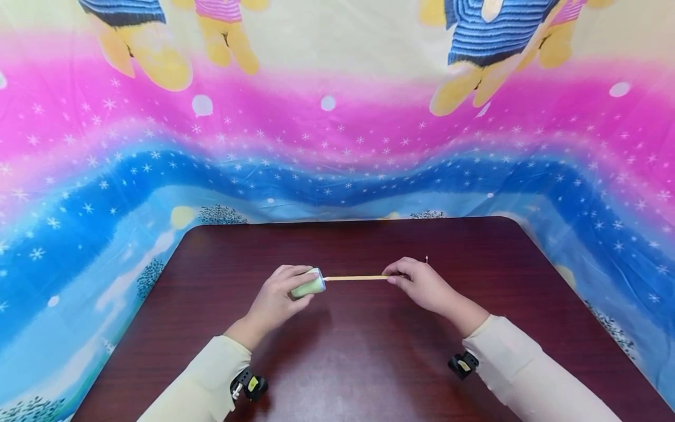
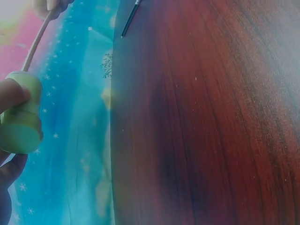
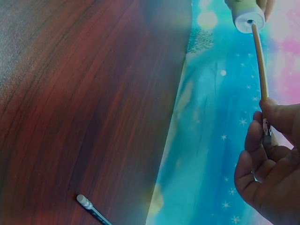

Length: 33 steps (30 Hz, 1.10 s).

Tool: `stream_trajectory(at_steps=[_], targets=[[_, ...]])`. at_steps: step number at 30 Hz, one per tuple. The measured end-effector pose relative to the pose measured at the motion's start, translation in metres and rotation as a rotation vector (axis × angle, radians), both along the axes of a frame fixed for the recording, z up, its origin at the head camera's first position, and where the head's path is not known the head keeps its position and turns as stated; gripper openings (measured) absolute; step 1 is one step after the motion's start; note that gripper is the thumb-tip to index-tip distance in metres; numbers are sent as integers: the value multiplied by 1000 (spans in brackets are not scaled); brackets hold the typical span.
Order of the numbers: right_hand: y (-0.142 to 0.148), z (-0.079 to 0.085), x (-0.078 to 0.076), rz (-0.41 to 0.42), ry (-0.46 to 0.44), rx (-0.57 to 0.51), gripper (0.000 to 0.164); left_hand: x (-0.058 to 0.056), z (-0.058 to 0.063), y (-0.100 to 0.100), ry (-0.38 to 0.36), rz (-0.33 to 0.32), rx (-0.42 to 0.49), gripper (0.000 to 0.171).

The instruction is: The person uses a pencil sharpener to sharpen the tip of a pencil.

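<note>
My left hand (image 1: pixel 270 298) grips a small green pencil sharpener (image 1: pixel 309 285), thumb and fingers wrapped around its sides, above the table. Its pale end, with a round hole, faces right. From the other side my right hand (image 1: pixel 422 286) pinches a yellow pencil (image 1: pixel 356 278) between thumb and fingers near its back end. The pencil lies level, its point right at the hole of the sharpener. In the right wrist view the pencil's end (image 3: pixel 266 139) pokes out below the thumb, over the curled fingers.
A second, dark pencil (image 3: pixel 93 210) with a white eraser lies on the dark red wooden table (image 1: pixel 358 357), mostly hidden behind my right hand in the head view. A colourful printed cloth (image 1: pixel 337 135) hangs around the table's back and sides. Small black devices (image 1: pixel 253 387) sit at both wrists.
</note>
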State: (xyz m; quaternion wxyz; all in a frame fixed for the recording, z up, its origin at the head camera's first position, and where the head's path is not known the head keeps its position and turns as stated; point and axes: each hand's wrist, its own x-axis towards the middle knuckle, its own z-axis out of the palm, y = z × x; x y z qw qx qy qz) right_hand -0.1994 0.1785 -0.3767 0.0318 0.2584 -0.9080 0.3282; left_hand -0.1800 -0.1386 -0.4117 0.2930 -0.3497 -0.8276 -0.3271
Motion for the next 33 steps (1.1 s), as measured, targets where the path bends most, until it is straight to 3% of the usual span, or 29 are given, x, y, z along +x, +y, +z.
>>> stream_trajectory(at_steps=[13,27,33], targets=[[-6,8,0,39,-9,33,13,3,4,5,38,-26,-52,45],[-9,12,1,50,3,65,13,5,10,9,-13,-44,-93,41],[-11,10,2,48,32,64,13,7,12,10,-80,-29,-123,39]])
